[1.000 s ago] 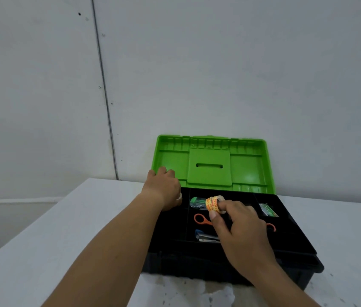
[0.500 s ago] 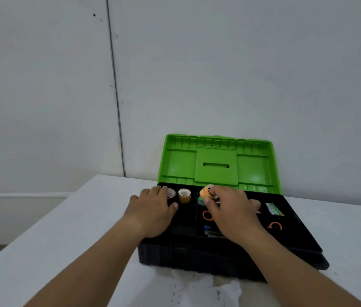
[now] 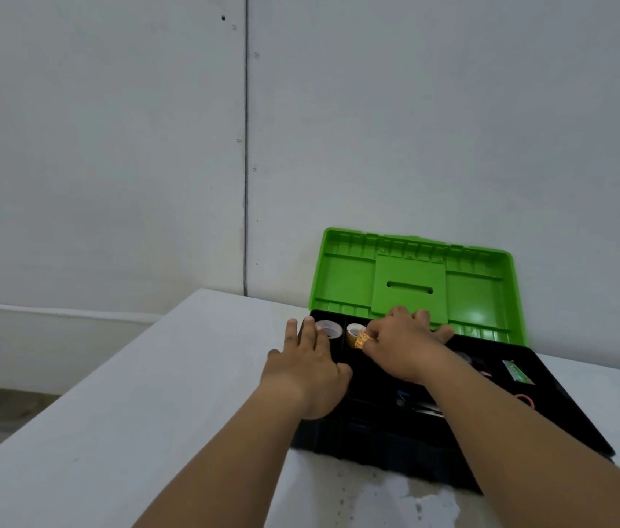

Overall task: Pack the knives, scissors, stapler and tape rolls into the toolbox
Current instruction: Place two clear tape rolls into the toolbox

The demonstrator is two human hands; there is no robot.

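Observation:
The black toolbox stands open on the white table, its green lid upright against the wall. My right hand holds a small orange patterned tape roll over the tray's back compartments. Beside it sit a white tape roll and a tan tape roll. My left hand lies flat on the tray's left edge, fingers spread. A blue stapler, an orange scissors handle and a green packet show in the tray; my right arm hides the rest.
The white table runs to a left edge with a drop to the floor. The grey wall rises close behind the lid. A worn, stained patch marks the table in front of the toolbox.
My right hand has carried the orange tape roll leftward from the middle compartment toward the back-left ones. My left hand slid from the back corner down the left edge. The camera view shifted left.

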